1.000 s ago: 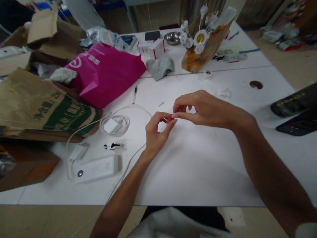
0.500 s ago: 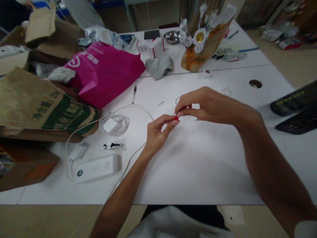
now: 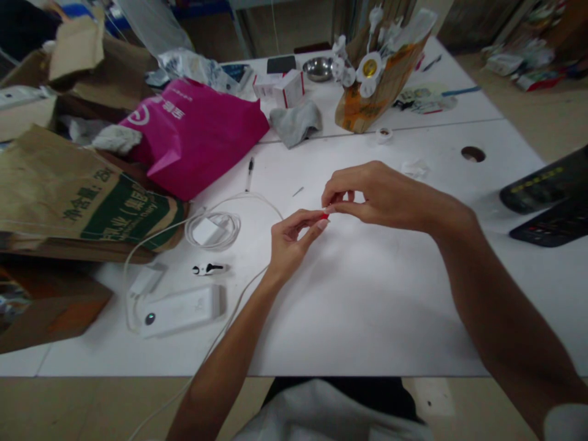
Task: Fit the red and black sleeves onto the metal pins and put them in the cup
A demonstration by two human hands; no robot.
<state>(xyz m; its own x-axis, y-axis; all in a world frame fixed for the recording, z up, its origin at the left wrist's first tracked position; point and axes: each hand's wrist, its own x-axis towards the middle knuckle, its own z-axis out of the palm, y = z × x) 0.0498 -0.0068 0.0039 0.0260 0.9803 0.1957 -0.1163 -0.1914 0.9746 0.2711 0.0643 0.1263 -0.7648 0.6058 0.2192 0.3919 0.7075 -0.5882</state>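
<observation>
Above the middle of the white table (image 3: 367, 318), my left hand (image 3: 294, 242) pinches a small red object (image 3: 324, 215) between thumb and fingertips. Its kind is too small to make out. My right hand (image 3: 367, 193) comes in from the right, thumb and fingers closed together right at the top of the red object. Whatever those fingertips grip, if anything, is hidden. A short thin metal piece (image 3: 298, 192) lies on the table just beyond my left hand. Left of that hand lie small white-and-black clippers (image 3: 209, 269).
A white power bank (image 3: 181, 312) and a coiled white cable (image 3: 234, 229) with a charger sit at left. Behind them are a pink bag (image 3: 197, 135) and a brown paper sack (image 3: 68, 190). Two dark containers (image 3: 546, 184) stand at right; a pen (image 3: 249, 174) lies farther back.
Both hands have shifted very slightly left, still together at the red object. A thin loop seen beside the right fingertips earlier no longer shows. The table items have stayed put.
</observation>
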